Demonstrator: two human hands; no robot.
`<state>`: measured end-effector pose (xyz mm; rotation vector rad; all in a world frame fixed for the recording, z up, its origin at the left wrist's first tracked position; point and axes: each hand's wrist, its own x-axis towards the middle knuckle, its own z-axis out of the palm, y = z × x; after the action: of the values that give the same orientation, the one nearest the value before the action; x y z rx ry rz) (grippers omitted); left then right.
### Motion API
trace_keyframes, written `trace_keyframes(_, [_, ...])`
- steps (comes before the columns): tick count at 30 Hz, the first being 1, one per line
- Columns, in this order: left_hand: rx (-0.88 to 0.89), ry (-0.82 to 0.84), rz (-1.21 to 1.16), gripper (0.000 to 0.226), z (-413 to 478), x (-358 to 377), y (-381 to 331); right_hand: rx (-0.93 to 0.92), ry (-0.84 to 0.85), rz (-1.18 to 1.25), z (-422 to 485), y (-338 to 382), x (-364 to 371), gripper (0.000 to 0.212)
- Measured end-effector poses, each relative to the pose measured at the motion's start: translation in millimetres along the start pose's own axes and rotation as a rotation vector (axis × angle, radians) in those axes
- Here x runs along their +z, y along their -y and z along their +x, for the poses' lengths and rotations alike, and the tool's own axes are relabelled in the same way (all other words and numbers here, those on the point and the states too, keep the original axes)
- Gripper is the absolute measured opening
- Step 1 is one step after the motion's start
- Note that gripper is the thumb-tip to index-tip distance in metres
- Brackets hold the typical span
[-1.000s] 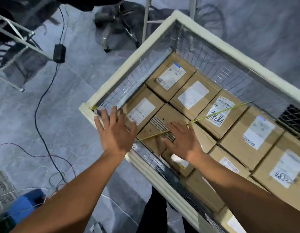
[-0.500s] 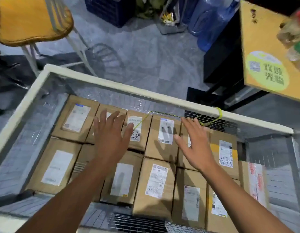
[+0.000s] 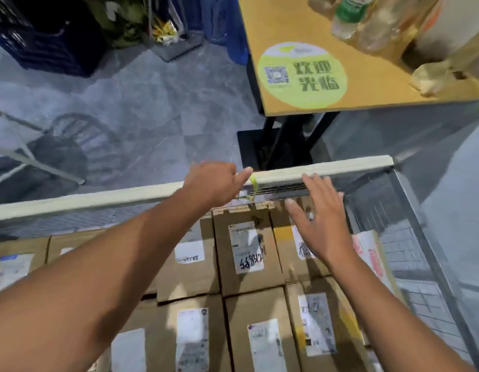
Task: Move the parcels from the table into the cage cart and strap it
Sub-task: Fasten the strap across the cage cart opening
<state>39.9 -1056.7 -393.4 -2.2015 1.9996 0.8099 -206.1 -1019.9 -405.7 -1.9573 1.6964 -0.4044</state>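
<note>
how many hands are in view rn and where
2. The left hand is at the cart's far rail, beside the yellow-green strap, its fingers mostly hidden. The right hand is spread open above the parcels near that rail.

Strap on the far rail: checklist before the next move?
1. Parcels inside the cage cart: ok, the visible ones lie flat and packed.
2. Strap at the far rail: ok, it hangs over the rail's inner edge.
3. Strap run across the load: cannot tell, only the rail end shows.
4. Left hand grip on the strap: cannot tell, fingertips hidden.
5. Right hand free: ok, open above the parcels.
</note>
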Motion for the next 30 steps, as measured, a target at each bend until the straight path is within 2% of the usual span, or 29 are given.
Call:
trace_keyframes(3, [-0.111, 0.236, -0.161, 0.085, 44, -2, -24, -0.017, -0.025, 0.022, 19, -17, -7, 0.078])
trace_keyframes(5, [-0.19, 0.324, -0.299, 0.083, 68, -2, -33, -0.02, -0.014, 0.029, 29, -26, -10, 0.08])
trace_keyframes(8, [-0.305, 0.352, -0.441, 0.043, 92, 8, -39, -0.028, 0.017, 0.038, 37, -38, -9, 0.084])
trace_keyframes(11, [-0.343, 0.217, -0.574, 0.022, 106, 20, -48, -0.025, 0.042, 0.048, 40, -43, -7, 0.078])
trace_keyframes(15, [-0.206, 0.122, -0.764, 0.044, 97, 20, -81, 0.014, 0.029, 0.123, 39, -51, -8, 0.068])
trace_keyframes(20, [0.055, 0.002, -0.979, 0.043, 64, 6, -126, 0.224, -0.018, 0.386, 22, -68, -20, 0.072])
trace_keyframes(26, [0.327, 0.192, -1.006, 0.041, 7, 11, -165, 0.324, -0.126, 0.602, -18, -75, -45, 0.074])
trace_keyframes(30, [0.446, 0.302, -0.928, 0.044, -40, 34, -169, 0.442, -0.208, 0.729, -58, -79, -68, 0.054])
